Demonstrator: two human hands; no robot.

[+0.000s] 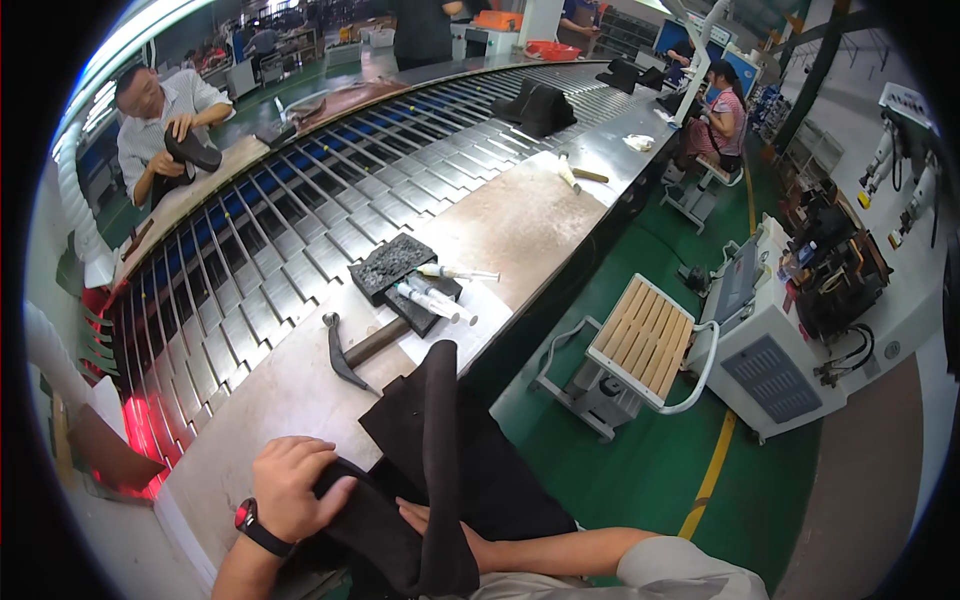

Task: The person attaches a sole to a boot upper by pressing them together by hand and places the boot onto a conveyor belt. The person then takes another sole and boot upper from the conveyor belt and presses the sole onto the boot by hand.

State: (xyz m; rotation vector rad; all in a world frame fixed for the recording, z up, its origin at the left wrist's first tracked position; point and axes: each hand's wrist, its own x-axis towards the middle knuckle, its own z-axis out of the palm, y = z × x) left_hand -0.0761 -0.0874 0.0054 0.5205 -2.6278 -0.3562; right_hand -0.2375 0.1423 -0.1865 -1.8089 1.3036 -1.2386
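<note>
Low in the view, a dark brown, suede-like boot [375,525] lies close to my body, its long soft shaft standing up toward the bench. My left hand [290,490], with a watch on the wrist, is closed over one end, thumb on top. My right hand [450,540] grips the boot from the other side; the shaft hides part of it. Black cloth [500,485] hangs beside the boot at the bench edge. Just beyond lies a hammer [345,358] with a curved dark head. Several syringes [430,298] rest by a rough black block [390,266].
A slatted metal conveyor [350,210] curves along the bench [270,400], carrying dark boot pieces [535,108]. Another hammer [588,175] lies farther up. Across the conveyor, a person [160,120] handles a dark shoe. A wood-slatted stand [640,335] and machine [770,340] are right; another person [725,115] sits beyond.
</note>
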